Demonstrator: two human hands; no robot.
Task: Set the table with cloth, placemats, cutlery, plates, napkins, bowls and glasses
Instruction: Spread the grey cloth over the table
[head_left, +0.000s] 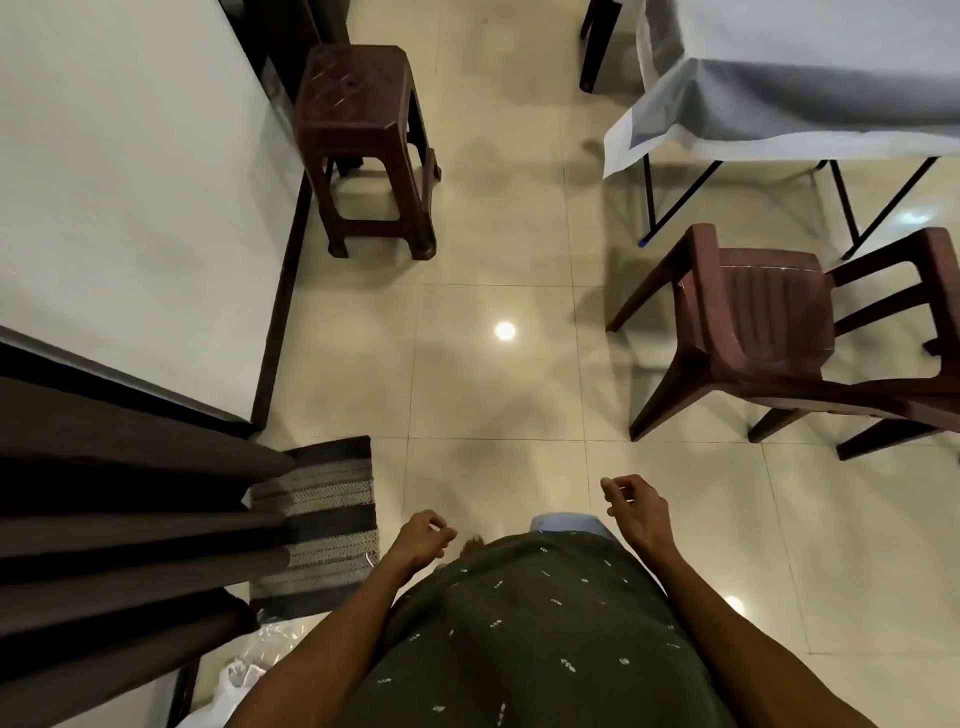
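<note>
A table covered with a pale grey-white cloth (779, 104) stands at the top right, on thin black legs. My left hand (423, 535) hangs in front of my body with loosely curled fingers and holds nothing. My right hand (631, 506) is a little higher and to the right, fingers also loosely curled and empty. Both hands are far from the table, over the tiled floor. No placemats, cutlery, plates, napkins, bowls or glasses are in view.
A brown plastic chair (769, 332) stands by the table. A brown plastic stool (363, 140) is against the white wall at the left. Dark curtains (130, 519) hang at the lower left beside a striped mat (327, 525); a white plastic bag (244, 670) lies below.
</note>
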